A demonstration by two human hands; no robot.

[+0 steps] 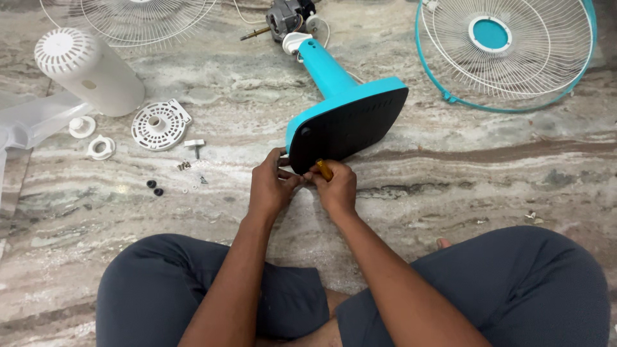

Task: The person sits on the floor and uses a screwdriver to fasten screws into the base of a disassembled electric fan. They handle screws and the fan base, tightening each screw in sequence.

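Both hands are pinched in tight at the near edge of the teal fan base [347, 119] lying tipped on the floor: left hand [271, 186] fingers curled on its black underside, right hand [334, 186] closed round a small amber-handled screwdriver [324, 169]. Two wire fan guards [508, 51], one white motor cover [87, 67], two black washers [154, 187] lie around

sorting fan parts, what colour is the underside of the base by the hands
Black underside, teal edge; the head view shows it.

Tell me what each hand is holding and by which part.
The right hand grips a small tool by its amber handle, against the fan base. The left hand pinches the base's lower black edge.
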